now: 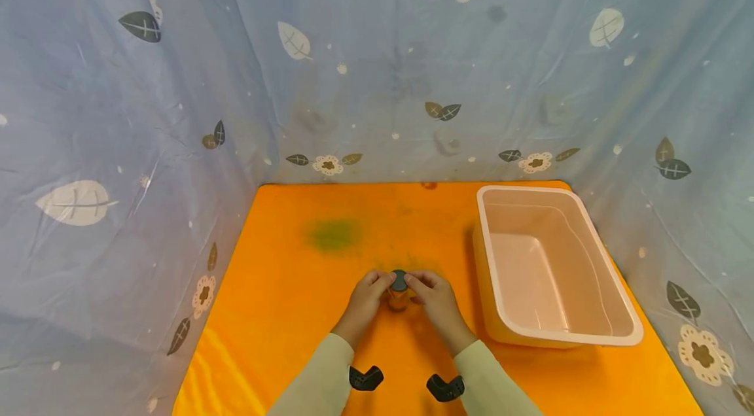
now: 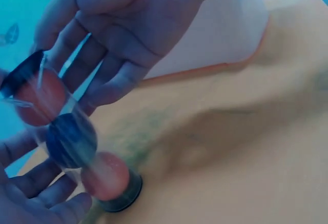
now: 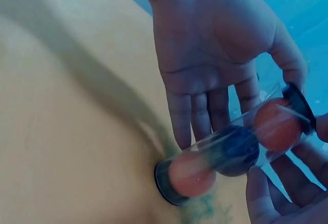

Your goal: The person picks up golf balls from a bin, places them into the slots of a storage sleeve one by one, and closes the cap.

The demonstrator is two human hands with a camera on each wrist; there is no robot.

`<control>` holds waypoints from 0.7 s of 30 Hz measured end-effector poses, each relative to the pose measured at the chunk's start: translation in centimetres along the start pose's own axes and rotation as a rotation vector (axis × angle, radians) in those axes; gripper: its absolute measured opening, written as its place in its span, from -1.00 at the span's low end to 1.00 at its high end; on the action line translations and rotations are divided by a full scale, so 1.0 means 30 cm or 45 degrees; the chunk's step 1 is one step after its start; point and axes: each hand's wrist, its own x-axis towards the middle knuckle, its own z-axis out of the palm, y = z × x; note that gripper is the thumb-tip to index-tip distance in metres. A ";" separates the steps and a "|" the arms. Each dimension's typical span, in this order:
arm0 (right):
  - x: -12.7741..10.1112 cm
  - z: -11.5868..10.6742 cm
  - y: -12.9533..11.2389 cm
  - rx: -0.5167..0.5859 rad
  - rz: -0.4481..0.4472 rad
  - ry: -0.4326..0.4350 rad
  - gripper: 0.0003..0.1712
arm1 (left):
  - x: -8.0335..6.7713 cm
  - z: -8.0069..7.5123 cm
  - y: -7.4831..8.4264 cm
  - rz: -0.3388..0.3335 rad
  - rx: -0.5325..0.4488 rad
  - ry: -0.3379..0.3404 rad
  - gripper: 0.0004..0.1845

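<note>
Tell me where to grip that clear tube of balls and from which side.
Grip the tube at mid-height on its clear wall, from the two sides, as the left hand and right hand flank it. It stands upright on the mat, round and narrow, so opposing fingers probably wrap it better than a pinch on the dark cap.

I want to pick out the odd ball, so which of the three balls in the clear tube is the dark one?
The middle ball in the clear tube is the dark one. The balls above and below it are orange-red.
</note>
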 end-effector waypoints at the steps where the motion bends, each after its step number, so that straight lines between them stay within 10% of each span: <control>1: -0.001 0.000 0.000 0.008 -0.002 -0.005 -0.62 | -0.001 0.001 -0.002 0.010 0.004 0.009 -0.50; 11: 0.029 0.002 0.000 -0.021 -0.016 -0.030 -0.66 | 0.020 0.007 -0.015 0.117 0.144 0.106 -0.52; 21: 0.006 -0.037 0.033 -0.565 -0.198 -0.074 -0.38 | -0.011 -0.032 -0.027 0.058 0.358 0.046 -0.29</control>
